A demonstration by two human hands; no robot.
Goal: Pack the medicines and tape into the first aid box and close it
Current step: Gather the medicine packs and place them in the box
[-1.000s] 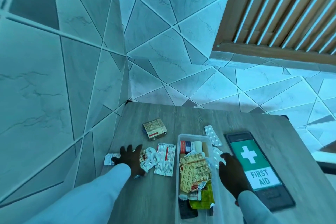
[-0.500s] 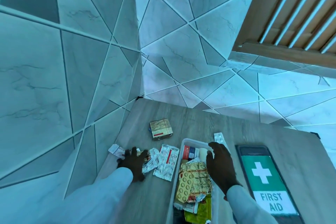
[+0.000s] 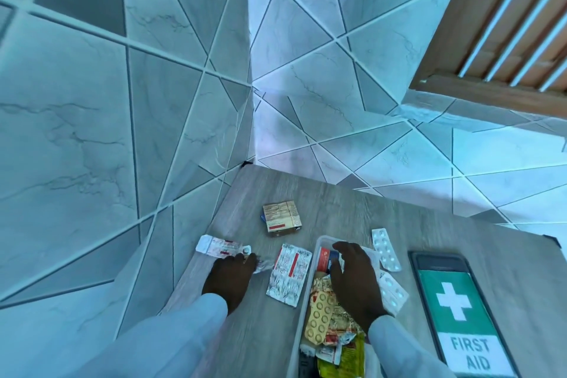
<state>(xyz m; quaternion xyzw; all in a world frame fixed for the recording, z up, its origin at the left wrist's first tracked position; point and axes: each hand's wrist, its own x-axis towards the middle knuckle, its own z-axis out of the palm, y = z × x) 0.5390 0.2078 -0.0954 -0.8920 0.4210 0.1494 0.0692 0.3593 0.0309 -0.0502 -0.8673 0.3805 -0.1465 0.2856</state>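
Note:
The clear plastic first aid box (image 3: 307, 291) lies open on the wooden table, holding a yellow blister pack (image 3: 319, 316), a red-and-blue item (image 3: 324, 257) and other packets. My right hand (image 3: 356, 281) reaches into its far end, fingers spread and bent down over the contents, with nothing visibly gripped. My left hand (image 3: 230, 278) lies left of the box, its fingertips pinched on a crumpled foil blister strip (image 3: 264, 265). The lid (image 3: 457, 310), green with a white cross and "FIRST AID", lies flat to the right. No tape roll is visible.
Loose on the table: a white-and-red strip (image 3: 219, 247) far left, a red-striped foil strip (image 3: 290, 275), a small brown medicine carton (image 3: 280, 218) further back, and two white blister strips (image 3: 386, 248) (image 3: 395, 290) between box and lid. Tiled walls border the table's left and far sides.
My right hand moved left from the table beside the lid into the far end of the box. My left hand shifted slightly, its fingers closing on the crumpled strip. The camera view tilted.

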